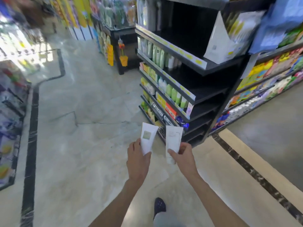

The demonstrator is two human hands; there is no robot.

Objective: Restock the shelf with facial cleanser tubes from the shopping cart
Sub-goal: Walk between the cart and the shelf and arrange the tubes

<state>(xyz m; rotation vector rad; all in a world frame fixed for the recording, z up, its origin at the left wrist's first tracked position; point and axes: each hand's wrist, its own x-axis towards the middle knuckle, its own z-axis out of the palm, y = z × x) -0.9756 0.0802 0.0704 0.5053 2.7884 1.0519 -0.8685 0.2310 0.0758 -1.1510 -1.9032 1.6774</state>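
Head view has us mid-carry: we've got one facial cleanser tube in each hand and we're facing the black shelf unit [201, 66] ahead. Our left hand [138, 158] is curled round the bottom end of the left tube [148, 138], the one with a pale green square label. Our right hand [184, 156] pinches the right tube [173, 143] low down, thumb across the front. Both tubes stick up and away from us, side by side but not touching.

So we'd say this is the walk-to-the-shelf step, with nothing placed from this pair yet. Next move, as we read it: close in and find the right row. The top shelf has a big bare stretch of black board beside a white display box [219, 41], and there's a row of pale green and white tubes [157, 54] one level down (could be the match, too blurry to swear to it).

Underfoot it's glossy marble-look floor [91, 99] with black border strips. Far left, a wire basket edge full of goods [11, 112] that may be the cart. Packed snack shelves [270, 74] run off on the right.
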